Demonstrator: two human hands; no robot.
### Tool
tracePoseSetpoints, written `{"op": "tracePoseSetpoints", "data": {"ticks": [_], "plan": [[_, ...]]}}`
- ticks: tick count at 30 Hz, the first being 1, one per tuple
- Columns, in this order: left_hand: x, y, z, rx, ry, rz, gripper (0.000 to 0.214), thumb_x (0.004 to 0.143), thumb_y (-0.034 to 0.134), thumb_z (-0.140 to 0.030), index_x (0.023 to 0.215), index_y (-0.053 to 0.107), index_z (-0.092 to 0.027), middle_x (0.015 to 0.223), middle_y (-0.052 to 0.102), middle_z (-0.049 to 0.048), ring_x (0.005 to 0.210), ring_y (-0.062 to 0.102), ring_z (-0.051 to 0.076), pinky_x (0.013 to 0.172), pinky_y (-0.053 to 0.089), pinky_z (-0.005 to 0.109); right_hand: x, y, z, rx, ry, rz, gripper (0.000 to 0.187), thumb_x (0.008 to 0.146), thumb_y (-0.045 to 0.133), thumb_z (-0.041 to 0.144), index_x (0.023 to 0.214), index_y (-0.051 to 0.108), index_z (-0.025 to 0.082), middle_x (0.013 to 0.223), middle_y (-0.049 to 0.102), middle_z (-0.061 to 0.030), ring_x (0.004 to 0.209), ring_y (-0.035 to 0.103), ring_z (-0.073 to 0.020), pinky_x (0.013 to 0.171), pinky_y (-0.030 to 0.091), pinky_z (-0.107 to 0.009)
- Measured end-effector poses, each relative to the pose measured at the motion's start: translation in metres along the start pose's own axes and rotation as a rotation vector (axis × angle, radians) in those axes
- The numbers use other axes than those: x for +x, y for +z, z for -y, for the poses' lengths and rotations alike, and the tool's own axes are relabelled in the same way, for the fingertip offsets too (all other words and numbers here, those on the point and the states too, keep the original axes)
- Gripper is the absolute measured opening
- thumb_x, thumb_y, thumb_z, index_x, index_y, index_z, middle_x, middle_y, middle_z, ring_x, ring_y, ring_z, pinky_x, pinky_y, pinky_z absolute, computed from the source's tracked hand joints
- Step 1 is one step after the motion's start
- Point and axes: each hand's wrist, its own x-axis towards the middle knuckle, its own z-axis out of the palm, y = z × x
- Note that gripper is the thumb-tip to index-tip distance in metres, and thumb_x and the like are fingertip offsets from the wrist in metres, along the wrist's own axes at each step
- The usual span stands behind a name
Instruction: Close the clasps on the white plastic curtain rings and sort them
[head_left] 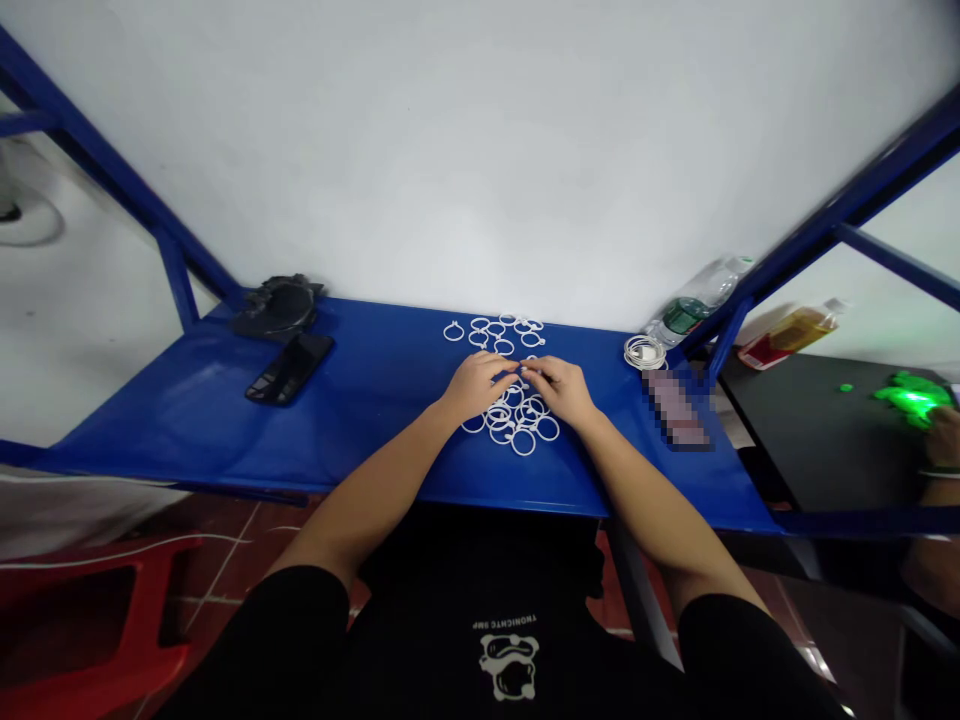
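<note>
Over a cluster of white rings (523, 442) my two hands meet, fingertips almost touching. My left hand (477, 385) is closed in a pinch at a thin white ring. My right hand (562, 388) pinches too, and a small white knob shows at its fingertips. The fingers hide much of the held ring. Several loose white rings, each with a small knob, overlap on the blue tabletop (375, 400) just below my hands. Beyond my hands lies another group of white rings (480, 325), with one ring (454, 331) a little apart on the left.
To the left are a black phone (290, 369) and a black strapped object (279, 305). A coiled white cable (645, 352), a plastic bottle (697, 303) and a blurred flat item (679, 410) lie right. Blue frame bars flank the table. Another person's hand (943, 435) is by a green light.
</note>
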Motion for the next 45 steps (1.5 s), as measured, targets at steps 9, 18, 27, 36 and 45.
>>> {"op": "tracePoseSetpoints", "data": {"ticks": [9, 18, 27, 36, 45], "plan": [[-0.002, 0.000, -0.001, -0.006, 0.066, -0.027, 0.018, 0.105, 0.067, -0.036, 0.101, 0.082, -0.027, 0.096, 0.083, 0.0039, 0.091, 0.075, 0.021, 0.087, 0.058, 0.041, -0.003, -0.002, 0.005, 0.134, -0.078, 0.037, 0.026, 0.107, 0.064, 0.045, 0.110, 0.083, 0.027, 0.099, 0.083, -0.0068, 0.089, 0.078, -0.0215, 0.082, 0.062, -0.036], [0.001, 0.002, 0.000, 0.021, 0.032, -0.048, 0.016, 0.103, 0.071, -0.036, 0.099, 0.081, -0.025, 0.098, 0.082, 0.0048, 0.094, 0.074, 0.022, 0.090, 0.056, 0.041, -0.003, 0.001, 0.011, 0.074, -0.078, -0.018, 0.026, 0.109, 0.059, 0.041, 0.110, 0.081, 0.026, 0.102, 0.083, -0.0066, 0.090, 0.078, -0.0219, 0.083, 0.061, -0.035], [0.008, -0.002, 0.038, 0.094, -0.147, -0.057, 0.021, 0.103, 0.068, -0.029, 0.119, 0.079, -0.021, 0.124, 0.080, 0.0100, 0.119, 0.071, 0.027, 0.112, 0.052, 0.053, 0.003, -0.011, -0.028, -0.160, 0.120, 0.044, 0.033, 0.105, 0.061, 0.049, 0.099, 0.083, 0.024, 0.093, 0.080, -0.0073, 0.084, 0.072, -0.0221, 0.077, 0.055, -0.035], [0.009, 0.001, 0.027, 0.175, -0.236, 0.309, 0.043, 0.111, 0.053, -0.032, 0.152, 0.063, -0.026, 0.160, 0.060, 0.0071, 0.153, 0.048, 0.034, 0.123, 0.040, 0.061, 0.002, -0.001, -0.069, -0.104, 0.302, -0.020, 0.036, 0.102, 0.063, 0.052, 0.110, 0.081, 0.022, 0.098, 0.077, -0.0096, 0.086, 0.071, -0.0252, 0.084, 0.058, -0.041], [0.005, -0.007, 0.019, 0.170, -0.221, 0.271, 0.034, 0.101, 0.066, -0.018, 0.133, 0.076, -0.024, 0.123, 0.078, 0.0086, 0.114, 0.067, 0.029, 0.104, 0.053, 0.047, 0.004, 0.007, -0.073, -0.145, 0.208, 0.100, 0.044, 0.104, 0.061, 0.051, 0.135, 0.073, 0.022, 0.137, 0.072, -0.0147, 0.125, 0.068, -0.0330, 0.110, 0.055, -0.052]]}}
